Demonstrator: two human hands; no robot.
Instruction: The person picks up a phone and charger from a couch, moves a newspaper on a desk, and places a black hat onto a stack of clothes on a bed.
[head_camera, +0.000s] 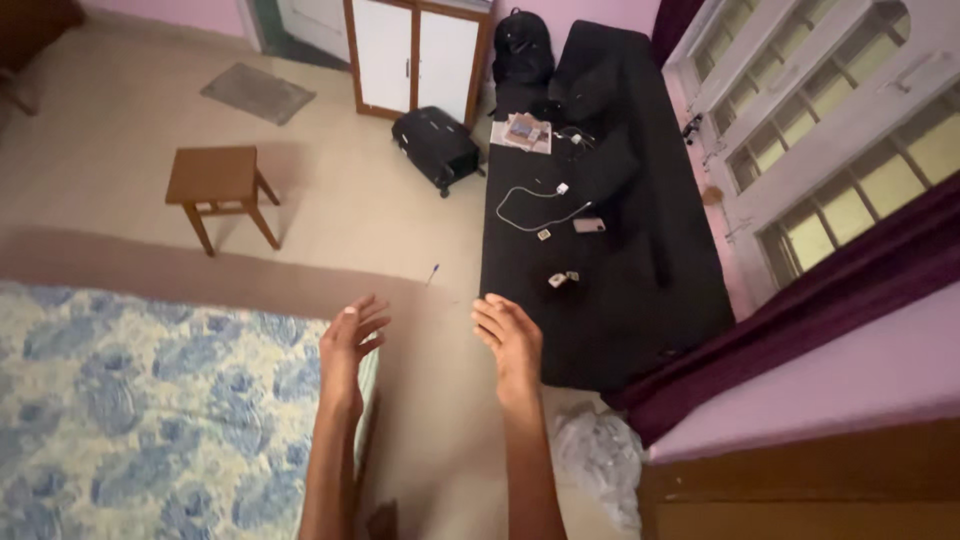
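My left hand (350, 345) is held out with fingers spread and holds nothing; it hovers at the edge of a blue floral sheet (150, 410) lying over a brown mattress (440, 400). My right hand (510, 335) reaches out flat, palm down, fingers together and slightly curled, also holding nothing. It hangs above the brown mattress edge, close to the near end of a black bed (620, 300).
On the black bed lie a white cable (530, 205), a phone (589, 225), small cards (562, 279) and a book (522, 132). A wooden stool (218, 185), a black suitcase (437, 145), a backpack (520, 45), a white cupboard (415, 55) and a pen (433, 272) are on the floor. Windows are at right.
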